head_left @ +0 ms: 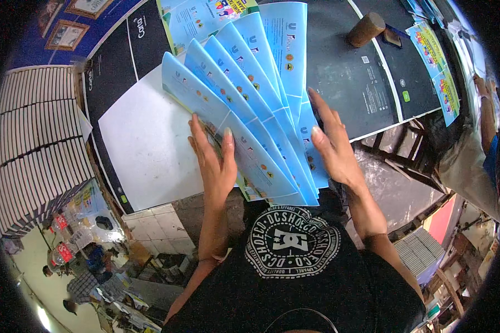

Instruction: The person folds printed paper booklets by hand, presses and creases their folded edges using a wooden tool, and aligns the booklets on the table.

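Note:
In front of me a fanned stack of light-blue printed sheets stands spread over the table, its lower end near my body. My left hand grips the stack's left edge, thumb over the top sheet and fingers along the side. Against the right edge is my right hand, its thumb on the blue face and its fingers long beside the edge; part of its grip is hidden. Beyond the fan lies a yellow-and-blue printed sheet. A plain white sheet lies left of my left hand.
Black boards cover the table. A brown cylinder stands at the far right, with a small dark block beside it. Colourful printed sheets lie at the right edge. Tall paper stacks stand left; people are at lower left.

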`<move>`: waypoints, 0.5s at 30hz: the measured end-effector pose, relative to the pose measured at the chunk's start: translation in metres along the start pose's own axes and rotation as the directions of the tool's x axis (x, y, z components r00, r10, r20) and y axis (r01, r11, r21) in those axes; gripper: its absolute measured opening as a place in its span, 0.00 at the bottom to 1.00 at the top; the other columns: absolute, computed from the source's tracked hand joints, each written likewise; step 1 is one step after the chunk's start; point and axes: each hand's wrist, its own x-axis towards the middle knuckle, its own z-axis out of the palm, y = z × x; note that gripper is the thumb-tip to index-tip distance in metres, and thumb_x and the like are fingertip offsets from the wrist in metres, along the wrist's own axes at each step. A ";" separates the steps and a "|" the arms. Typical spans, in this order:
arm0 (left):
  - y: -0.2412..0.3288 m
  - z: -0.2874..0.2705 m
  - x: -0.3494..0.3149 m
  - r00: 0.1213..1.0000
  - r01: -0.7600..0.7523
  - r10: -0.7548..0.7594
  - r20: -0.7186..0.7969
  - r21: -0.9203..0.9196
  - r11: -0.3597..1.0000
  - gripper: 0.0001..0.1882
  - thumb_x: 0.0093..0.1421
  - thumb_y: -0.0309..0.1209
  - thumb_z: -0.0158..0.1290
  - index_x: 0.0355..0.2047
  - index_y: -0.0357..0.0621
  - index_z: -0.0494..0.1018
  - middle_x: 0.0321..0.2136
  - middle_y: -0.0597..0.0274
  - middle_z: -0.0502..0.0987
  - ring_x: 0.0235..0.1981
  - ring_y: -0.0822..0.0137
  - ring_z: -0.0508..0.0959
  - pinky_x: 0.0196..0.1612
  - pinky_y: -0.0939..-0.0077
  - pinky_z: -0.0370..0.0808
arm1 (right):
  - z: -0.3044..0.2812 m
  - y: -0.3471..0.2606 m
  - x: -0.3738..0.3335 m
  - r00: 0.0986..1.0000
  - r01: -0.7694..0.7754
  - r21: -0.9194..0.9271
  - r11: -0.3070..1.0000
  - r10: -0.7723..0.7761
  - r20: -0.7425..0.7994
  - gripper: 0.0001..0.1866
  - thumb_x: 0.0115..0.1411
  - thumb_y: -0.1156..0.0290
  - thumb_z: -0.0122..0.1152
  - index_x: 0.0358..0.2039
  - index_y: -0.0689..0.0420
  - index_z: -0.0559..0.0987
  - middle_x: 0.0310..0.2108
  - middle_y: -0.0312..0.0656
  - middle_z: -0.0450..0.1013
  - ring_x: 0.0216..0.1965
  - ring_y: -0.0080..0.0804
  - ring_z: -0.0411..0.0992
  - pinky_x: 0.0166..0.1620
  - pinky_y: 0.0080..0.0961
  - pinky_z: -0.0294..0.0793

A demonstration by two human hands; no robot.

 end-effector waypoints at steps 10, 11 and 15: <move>-0.016 0.010 0.000 0.977 -0.195 0.203 -0.065 0.115 0.974 0.50 0.68 0.52 0.51 0.73 0.29 0.41 0.69 0.23 0.50 0.73 0.30 0.48 0.73 0.35 0.40 | 0.056 -0.041 0.046 0.984 0.042 0.340 0.940 -0.098 0.150 0.62 0.48 0.45 0.79 0.70 0.71 0.54 0.64 0.68 0.63 0.66 0.62 0.63 0.69 0.48 0.58; -0.019 0.010 0.001 0.974 -0.202 0.206 -0.097 0.052 0.978 0.50 0.68 0.53 0.51 0.73 0.28 0.41 0.69 0.24 0.51 0.72 0.30 0.50 0.73 0.36 0.42 | 0.061 -0.044 0.049 0.982 0.046 0.338 0.940 -0.104 0.156 0.62 0.48 0.45 0.79 0.70 0.71 0.54 0.64 0.68 0.63 0.66 0.62 0.63 0.69 0.48 0.58; -0.019 0.007 0.002 0.966 -0.228 0.207 -0.155 -0.128 0.965 0.49 0.68 0.52 0.51 0.73 0.28 0.42 0.69 0.24 0.51 0.70 0.30 0.54 0.72 0.40 0.50 | 0.076 -0.046 0.054 0.979 0.006 0.475 0.880 -0.101 0.175 0.64 0.49 0.57 0.81 0.73 0.69 0.46 0.65 0.64 0.63 0.67 0.51 0.62 0.69 0.41 0.60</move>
